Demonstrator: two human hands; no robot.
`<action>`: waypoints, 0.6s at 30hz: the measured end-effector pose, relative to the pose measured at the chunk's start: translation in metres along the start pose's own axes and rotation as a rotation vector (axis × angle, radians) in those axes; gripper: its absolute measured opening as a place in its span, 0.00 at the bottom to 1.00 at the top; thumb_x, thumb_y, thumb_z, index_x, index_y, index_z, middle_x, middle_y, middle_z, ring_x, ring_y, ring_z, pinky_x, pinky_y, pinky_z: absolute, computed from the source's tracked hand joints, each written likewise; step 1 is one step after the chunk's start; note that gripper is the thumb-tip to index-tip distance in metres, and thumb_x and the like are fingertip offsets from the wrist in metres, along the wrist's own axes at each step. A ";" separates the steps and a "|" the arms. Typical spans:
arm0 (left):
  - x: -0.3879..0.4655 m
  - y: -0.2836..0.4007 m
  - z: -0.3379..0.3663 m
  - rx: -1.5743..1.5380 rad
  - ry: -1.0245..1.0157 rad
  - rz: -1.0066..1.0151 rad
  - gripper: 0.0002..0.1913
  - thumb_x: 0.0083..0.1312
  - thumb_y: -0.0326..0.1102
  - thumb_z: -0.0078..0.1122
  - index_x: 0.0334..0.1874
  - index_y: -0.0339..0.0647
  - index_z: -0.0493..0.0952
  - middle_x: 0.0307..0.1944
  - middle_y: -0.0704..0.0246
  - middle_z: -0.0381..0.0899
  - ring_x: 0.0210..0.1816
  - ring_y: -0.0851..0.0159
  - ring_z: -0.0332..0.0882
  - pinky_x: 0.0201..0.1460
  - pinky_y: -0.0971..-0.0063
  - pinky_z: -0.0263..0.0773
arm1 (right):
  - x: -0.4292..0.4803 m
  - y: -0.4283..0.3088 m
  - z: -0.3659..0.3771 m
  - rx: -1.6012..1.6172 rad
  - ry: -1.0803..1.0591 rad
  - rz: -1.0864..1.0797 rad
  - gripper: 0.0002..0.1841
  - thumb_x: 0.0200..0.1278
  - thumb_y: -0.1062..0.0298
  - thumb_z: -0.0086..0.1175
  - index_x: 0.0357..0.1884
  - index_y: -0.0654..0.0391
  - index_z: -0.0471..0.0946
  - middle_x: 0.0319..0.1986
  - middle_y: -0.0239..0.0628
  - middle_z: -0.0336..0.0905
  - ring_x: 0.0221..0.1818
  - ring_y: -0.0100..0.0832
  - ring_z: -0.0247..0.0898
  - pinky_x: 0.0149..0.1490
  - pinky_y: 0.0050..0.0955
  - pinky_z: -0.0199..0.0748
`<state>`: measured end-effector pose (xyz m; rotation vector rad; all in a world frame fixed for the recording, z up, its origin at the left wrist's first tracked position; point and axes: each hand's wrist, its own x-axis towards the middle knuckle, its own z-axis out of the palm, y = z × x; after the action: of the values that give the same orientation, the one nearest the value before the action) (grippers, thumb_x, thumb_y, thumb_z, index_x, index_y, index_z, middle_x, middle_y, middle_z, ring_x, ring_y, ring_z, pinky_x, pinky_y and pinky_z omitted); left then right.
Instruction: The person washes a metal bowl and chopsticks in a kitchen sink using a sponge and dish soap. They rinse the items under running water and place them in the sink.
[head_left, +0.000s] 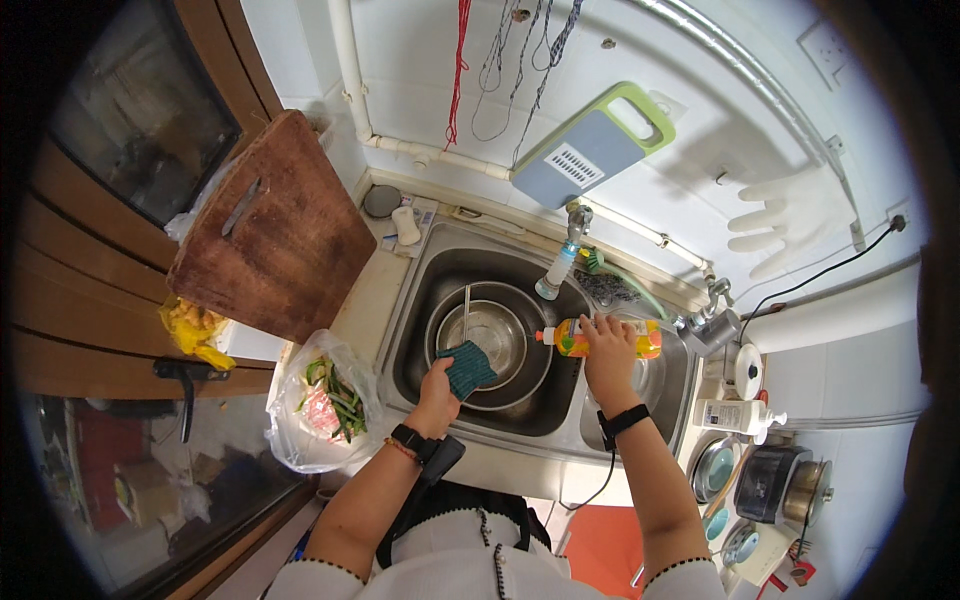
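Observation:
My left hand (440, 394) grips a dark green scrubbing cloth (466, 369) over the left basin of a steel double sink (411, 300). Below the cloth sits a round metal bowl (491, 330) inside a wider metal basin (541, 375), with a thin metal handle (467, 311) leaning up from it. In my right hand (609, 360) is a bottle of yellow-orange dish soap (571, 339), tipped on its side. Its orange nozzle (539, 336) points left toward the cloth, apart from it. A faucet with a clear filter (555, 276) hangs above the left basin.
A wooden cutting board (277, 225) leans at the left, above a clear plastic bag of vegetable scraps (330, 405). Soap (406, 226) lies behind the sink. To the right stand a second faucet (709, 319), a white pump bottle (739, 416) and stacked bowls (716, 469).

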<state>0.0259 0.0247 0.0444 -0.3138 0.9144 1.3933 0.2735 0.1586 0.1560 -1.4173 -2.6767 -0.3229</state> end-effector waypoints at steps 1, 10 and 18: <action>0.001 0.000 0.000 -0.003 0.011 -0.010 0.16 0.74 0.37 0.45 0.59 0.37 0.73 0.51 0.61 0.82 0.51 0.56 0.82 0.52 0.59 0.78 | -0.001 0.000 0.002 0.001 -0.007 -0.003 0.24 0.59 0.73 0.54 0.60 0.52 0.77 0.56 0.41 0.78 0.60 0.41 0.70 0.66 0.43 0.59; -0.008 0.004 0.003 0.036 0.130 -0.053 0.19 0.75 0.39 0.43 0.60 0.33 0.73 0.57 0.57 0.80 0.56 0.54 0.80 0.62 0.56 0.74 | 0.002 0.003 0.014 -0.008 -0.004 0.043 0.22 0.60 0.71 0.54 0.59 0.51 0.78 0.53 0.40 0.79 0.59 0.41 0.70 0.65 0.43 0.60; -0.010 -0.001 -0.003 0.055 0.179 -0.067 0.19 0.75 0.39 0.41 0.60 0.33 0.73 0.56 0.58 0.80 0.55 0.54 0.80 0.60 0.57 0.75 | -0.009 -0.002 0.022 -0.015 -0.081 0.012 0.21 0.61 0.71 0.53 0.58 0.52 0.78 0.53 0.40 0.79 0.58 0.40 0.71 0.65 0.43 0.60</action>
<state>0.0267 0.0151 0.0491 -0.4287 1.0776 1.2908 0.2775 0.1554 0.1329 -1.4812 -2.7334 -0.2917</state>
